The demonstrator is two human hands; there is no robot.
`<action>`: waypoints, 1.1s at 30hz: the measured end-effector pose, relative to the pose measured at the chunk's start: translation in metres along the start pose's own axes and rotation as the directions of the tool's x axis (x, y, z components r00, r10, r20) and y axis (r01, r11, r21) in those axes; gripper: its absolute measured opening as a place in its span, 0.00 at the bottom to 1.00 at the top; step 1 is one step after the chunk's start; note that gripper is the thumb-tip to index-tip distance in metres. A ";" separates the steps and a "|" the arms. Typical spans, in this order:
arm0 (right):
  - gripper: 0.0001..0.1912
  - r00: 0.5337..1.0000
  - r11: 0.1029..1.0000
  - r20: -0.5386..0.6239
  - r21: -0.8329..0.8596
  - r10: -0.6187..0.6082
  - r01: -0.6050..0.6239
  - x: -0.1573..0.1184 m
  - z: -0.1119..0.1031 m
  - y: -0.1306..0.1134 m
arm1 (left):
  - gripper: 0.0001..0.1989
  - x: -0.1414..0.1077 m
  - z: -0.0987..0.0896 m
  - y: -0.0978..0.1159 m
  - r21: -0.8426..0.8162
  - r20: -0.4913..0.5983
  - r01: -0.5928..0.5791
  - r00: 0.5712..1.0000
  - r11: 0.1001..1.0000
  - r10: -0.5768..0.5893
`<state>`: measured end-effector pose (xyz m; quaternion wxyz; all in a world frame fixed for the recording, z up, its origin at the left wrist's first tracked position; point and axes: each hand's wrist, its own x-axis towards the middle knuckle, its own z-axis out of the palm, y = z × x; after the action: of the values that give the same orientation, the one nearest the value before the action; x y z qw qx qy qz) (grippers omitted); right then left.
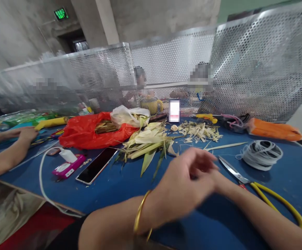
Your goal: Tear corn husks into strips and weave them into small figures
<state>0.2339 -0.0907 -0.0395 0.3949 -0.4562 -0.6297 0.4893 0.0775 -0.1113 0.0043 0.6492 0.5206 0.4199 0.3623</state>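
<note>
My left hand [183,180], with a gold bangle [140,213] on its wrist, is raised over the near middle of the blue table. Its fingers curl inward and are slightly blurred; anything inside them is hidden. My right hand [212,177] meets it from the right, its fingers mostly covered by the left. Just beyond them lie pale dried husks [148,140] and a heap of shredded husk strips [201,131]. Close to my right forearm are scissors [240,177] with yellow handles, blades open, and a ball of whitish cord [262,155].
A phone [97,166], a purple power strip [69,166] with a white cable, and a red plastic bag [88,133] lie left. A co-worker's arms [15,149] rest farther left. Orange packaging [274,130] and a yellow tool [206,117] sit before a perforated metal screen [257,69].
</note>
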 end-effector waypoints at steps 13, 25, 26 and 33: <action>0.17 0.987 0.984 -0.142 0.155 -0.070 0.092 -0.001 -0.007 -0.013 | 0.14 0.044 -0.013 -0.017 -0.099 0.289 0.272 0.929 0.957 -0.233; 0.11 0.963 0.970 -0.221 0.153 -0.152 0.188 -0.004 -0.009 -0.007 | 0.04 0.056 -0.025 -0.015 -0.279 0.191 0.295 0.950 0.914 -0.249; 0.11 0.960 0.973 -0.229 0.128 -0.160 0.193 -0.004 -0.010 -0.008 | 0.04 0.056 -0.026 -0.015 -0.301 0.191 0.303 0.948 0.904 -0.254; 0.13 0.987 0.985 -0.088 0.100 -0.133 0.142 -0.007 -0.006 -0.015 | 0.14 0.054 -0.027 -0.016 -0.247 0.146 0.209 0.973 0.946 -0.177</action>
<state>0.2384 -0.0976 -0.0235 0.4766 -0.4096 -0.6162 0.4747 0.0744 -0.0555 -0.0237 0.7689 0.4082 0.3769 0.3165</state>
